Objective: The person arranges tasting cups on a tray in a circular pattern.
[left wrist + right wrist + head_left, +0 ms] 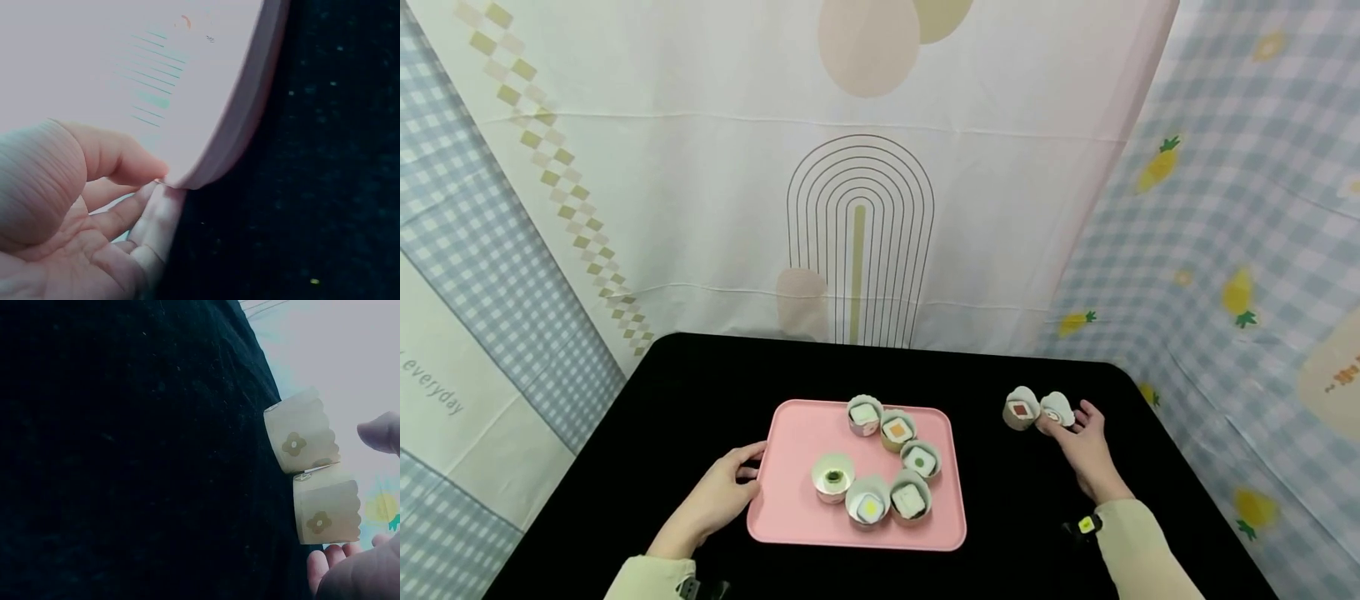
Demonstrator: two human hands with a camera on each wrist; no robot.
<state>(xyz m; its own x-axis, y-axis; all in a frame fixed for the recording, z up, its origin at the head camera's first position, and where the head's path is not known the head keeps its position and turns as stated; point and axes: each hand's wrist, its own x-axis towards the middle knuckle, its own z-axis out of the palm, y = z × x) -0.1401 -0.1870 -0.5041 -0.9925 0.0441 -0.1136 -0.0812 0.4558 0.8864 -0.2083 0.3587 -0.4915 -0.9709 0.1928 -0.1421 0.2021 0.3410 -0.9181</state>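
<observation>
In the head view, my left hand [722, 492] is at the left edge of the pink tray [790, 433]. The left wrist view shows its thumb [140, 162] on top of the rim and its fingers beneath, pinching the tray's edge. My right hand [1086, 450] is at a scalloped paper baking cup [1057, 407] on the black table. Thumb and fingers stand apart on two sides of this cup, the fingertips right beside its wall in the right wrist view. Touching it on the left is another such cup [1021, 408], with a brown-centred white piece inside.
Several paper cups [864, 416] stand in a curve on the tray, holding small, mostly square pieces with differing centres. The black table [715, 392] reaches back to a printed curtain [700, 200]. A blue checked curtain [1225, 350] hangs on the right.
</observation>
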